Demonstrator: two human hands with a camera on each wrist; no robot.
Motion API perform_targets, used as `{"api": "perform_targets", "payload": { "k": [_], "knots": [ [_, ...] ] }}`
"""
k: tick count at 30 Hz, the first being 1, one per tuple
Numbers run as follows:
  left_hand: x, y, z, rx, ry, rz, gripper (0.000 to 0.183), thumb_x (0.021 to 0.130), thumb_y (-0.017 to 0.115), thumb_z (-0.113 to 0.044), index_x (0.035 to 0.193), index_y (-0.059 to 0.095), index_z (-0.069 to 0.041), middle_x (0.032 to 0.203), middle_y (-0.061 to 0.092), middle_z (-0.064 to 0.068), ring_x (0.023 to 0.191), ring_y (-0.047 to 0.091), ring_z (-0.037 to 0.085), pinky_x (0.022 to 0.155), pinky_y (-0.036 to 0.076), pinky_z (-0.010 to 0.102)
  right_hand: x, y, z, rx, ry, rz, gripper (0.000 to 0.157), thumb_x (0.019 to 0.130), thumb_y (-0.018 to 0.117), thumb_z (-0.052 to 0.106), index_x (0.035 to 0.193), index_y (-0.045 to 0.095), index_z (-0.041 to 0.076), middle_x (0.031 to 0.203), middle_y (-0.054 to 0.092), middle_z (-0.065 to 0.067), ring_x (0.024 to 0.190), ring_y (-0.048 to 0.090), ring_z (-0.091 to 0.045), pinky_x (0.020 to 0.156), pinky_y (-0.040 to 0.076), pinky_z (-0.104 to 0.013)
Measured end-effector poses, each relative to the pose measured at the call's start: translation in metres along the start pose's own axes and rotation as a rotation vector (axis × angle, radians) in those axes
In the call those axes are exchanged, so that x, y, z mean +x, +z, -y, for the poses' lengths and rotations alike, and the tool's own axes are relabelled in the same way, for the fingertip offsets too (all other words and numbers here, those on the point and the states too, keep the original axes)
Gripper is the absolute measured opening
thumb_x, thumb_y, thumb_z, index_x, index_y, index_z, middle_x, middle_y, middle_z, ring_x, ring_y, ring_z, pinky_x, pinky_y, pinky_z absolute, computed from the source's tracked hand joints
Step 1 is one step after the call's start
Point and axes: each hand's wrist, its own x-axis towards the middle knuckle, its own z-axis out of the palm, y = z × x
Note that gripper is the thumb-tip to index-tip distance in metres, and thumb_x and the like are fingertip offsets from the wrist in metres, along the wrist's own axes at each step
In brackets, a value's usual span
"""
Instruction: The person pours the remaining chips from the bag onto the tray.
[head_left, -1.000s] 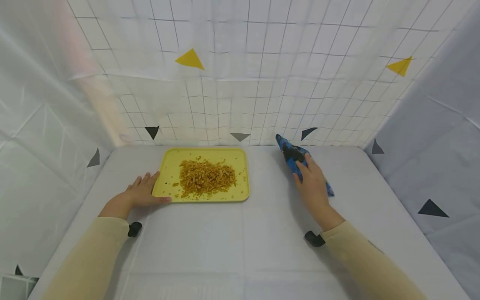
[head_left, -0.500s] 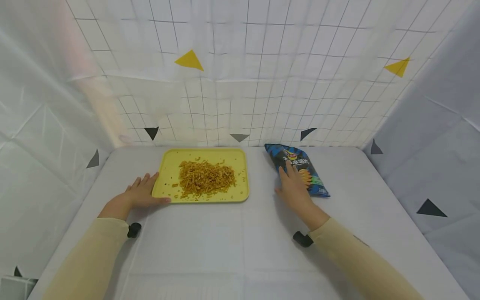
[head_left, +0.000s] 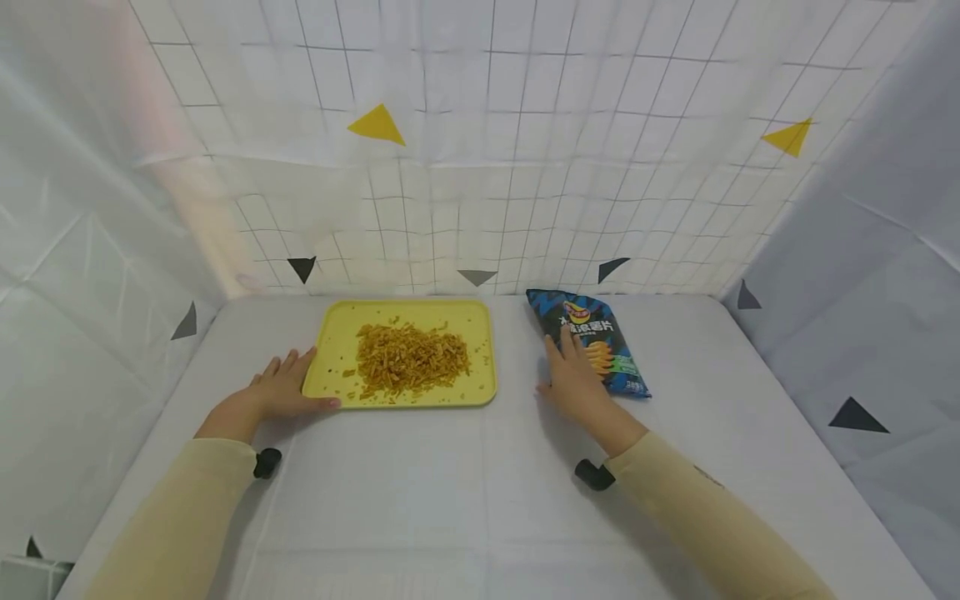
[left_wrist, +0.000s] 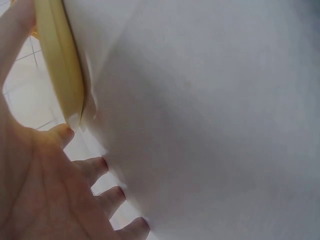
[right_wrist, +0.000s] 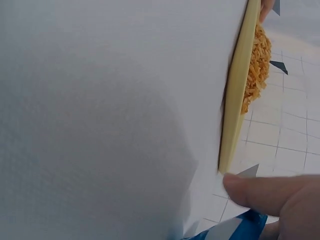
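A yellow tray [head_left: 483, 358] lies on the table with a heap of crushed golden-brown flakes [head_left: 411, 358] on it. My left hand [head_left: 281, 392] spreads round the tray's front left corner, thumb along the front edge and fingers at the left side. In the left wrist view the tray's pale yellow side [left_wrist: 60, 60] runs between thumb and fingers. To the right, a blue and black chip bag [head_left: 611, 367] lies flat, printed side up. My right hand [head_left: 577, 383] rests its extended fingers on the bag's left part, covering some of the print. The right wrist view shows the bag's blue edge [right_wrist: 245, 227] below my thumb.
White cloth covers the table [head_left: 420, 500]. A white back wall [head_left: 570, 167] with grid lines and pale side curtains [head_left: 900, 250] enclose it. Black wrist devices [head_left: 595, 475] sit below both cuffs.
The chip bag, tilted up on edge under my right hand, has come down flat with its print showing. My right hand has moved left. Left hand and tray stay put.
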Motion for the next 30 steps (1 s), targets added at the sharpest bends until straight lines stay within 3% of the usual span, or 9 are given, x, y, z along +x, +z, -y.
{"api": "perform_targets", "payload": {
  "k": [7,11,15,21,30],
  "knots": [
    [-0.004,-0.002,-0.003,-0.006,-0.001,-0.002,0.125,0.081,0.065,-0.073,0.159,0.003,0.002,0.158,-0.004,0.04,0.141,-0.006,0.064,0.108,0.001,0.077,-0.005,-0.005,-0.003,0.062,0.007,-0.009,0.09,0.096,0.069,0.036,0.159,0.016,0.001,0.165,-0.002,-0.026,0.151,0.001,-0.046,0.115,0.02,-0.064],
    [-0.003,-0.003,-0.005,0.0,0.008,-0.007,0.124,0.081,0.065,-0.072,0.159,0.003,0.002,0.158,-0.003,0.04,0.141,-0.006,0.064,0.108,0.001,0.078,-0.008,-0.01,-0.013,0.073,-0.03,-0.04,0.089,0.098,0.065,0.037,0.159,0.013,-0.001,0.165,0.001,-0.025,0.151,0.001,-0.045,0.116,0.018,-0.063],
    [-0.004,-0.003,-0.006,0.01,0.012,-0.007,0.123,0.082,0.064,-0.073,0.159,0.003,0.002,0.158,-0.004,0.039,0.141,-0.006,0.064,0.108,0.001,0.077,-0.012,-0.015,-0.025,0.049,-0.078,-0.063,0.081,0.102,0.059,0.032,0.156,0.015,-0.008,0.163,0.007,-0.031,0.148,0.005,-0.051,0.116,0.014,-0.066],
    [-0.006,-0.006,-0.007,0.006,0.002,-0.008,0.123,0.082,0.065,-0.071,0.159,0.003,0.002,0.158,-0.004,0.04,0.141,-0.006,0.063,0.109,0.001,0.077,-0.012,-0.014,-0.031,0.018,-0.072,0.0,0.073,0.106,0.051,0.034,0.158,0.016,-0.003,0.162,0.01,-0.031,0.146,0.007,-0.056,0.112,0.012,-0.073],
    [-0.004,-0.002,-0.004,-0.003,-0.001,-0.006,0.124,0.081,0.065,-0.072,0.158,0.003,0.002,0.158,-0.003,0.04,0.141,-0.006,0.063,0.109,0.001,0.077,-0.01,-0.005,-0.021,0.023,-0.062,0.101,0.072,0.106,0.049,0.035,0.159,0.016,0.0,0.162,0.011,-0.031,0.145,0.009,-0.057,0.116,0.012,-0.066]
  ]
}}
